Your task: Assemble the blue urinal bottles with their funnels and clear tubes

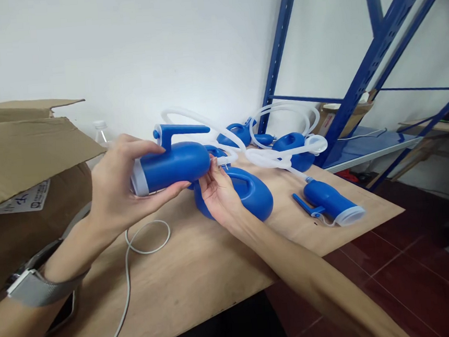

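Note:
My left hand [117, 180] is wrapped round a blue plastic urinal funnel [177, 165], which lies level above the table. Its pale rim points left, and a blue handle-like lid arm [185, 129] sticks out along its top. At the funnel's narrow right end, the fingers of my right hand [220, 190] are closed; they hide the joint there. Behind and below my right hand stands a blue urinal bottle [252, 192] with a moulded handle. A whitish hose [200, 118] loops behind the funnel; I cannot tell whether it joins the held funnel.
Another blue funnel [331, 201] lies on the wooden table [187, 282] at right. Further back are more bottles [293, 149] with coiled hoses [293, 107]. An open cardboard box [30, 149] stands left, a white cable [128, 282] before it. A blue metal rack [372, 61] rises at right.

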Demonstrator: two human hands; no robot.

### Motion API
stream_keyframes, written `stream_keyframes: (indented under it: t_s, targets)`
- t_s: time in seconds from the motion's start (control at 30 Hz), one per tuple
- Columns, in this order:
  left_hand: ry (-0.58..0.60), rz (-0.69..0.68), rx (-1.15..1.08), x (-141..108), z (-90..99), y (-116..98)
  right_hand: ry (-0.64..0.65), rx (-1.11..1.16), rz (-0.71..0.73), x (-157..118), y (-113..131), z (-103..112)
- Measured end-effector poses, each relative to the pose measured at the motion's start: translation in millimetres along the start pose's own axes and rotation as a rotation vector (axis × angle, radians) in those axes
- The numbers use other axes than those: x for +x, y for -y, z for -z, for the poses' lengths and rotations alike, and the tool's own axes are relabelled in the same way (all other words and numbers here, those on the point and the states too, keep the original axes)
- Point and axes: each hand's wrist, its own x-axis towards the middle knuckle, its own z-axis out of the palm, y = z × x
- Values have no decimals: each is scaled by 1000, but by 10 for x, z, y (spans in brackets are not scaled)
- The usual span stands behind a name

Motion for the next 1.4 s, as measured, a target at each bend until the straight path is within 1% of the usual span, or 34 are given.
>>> stream_keyframes:
  t_s: [0.07,0.1,0.17,0.27,0.33,0.53,0.7,0.8,1.0,1.13,1.3,1.4]
  targets:
    - [6,-71,0,5,10,60,26,-18,-5,-5,6,7]
    - [15,-72,-10,18,30,88,52,-27,-6,-11,11,8]
    - [13,-42,-46,53,92,139,129,-48,-12,-27,31,1]
    - [2,44,-108,98,189,206,263,-114,-25,-54,79,-20]
    - [2,79,-140,107,228,249,303,-156,-23,-54,109,-24]
    - [41,164,-122,69,247,372,223,-212,96,19,112,19]
    - [-19,240,-118,22,193,386,205,-284,211,13,90,23]
    - [-55,216,-100,-2,132,349,183,-299,239,9,82,25]
    - [-155,82,-83,-13,34,266,175,-289,254,-7,94,3]
    - [-131,-27,-31,8,54,226,181,-314,250,-36,114,-23]
    - [-169,-40,61,-25,57,202,218,-319,216,-55,114,-41]
    - [-190,-60,58,-38,44,204,228,-296,205,-66,103,-43]
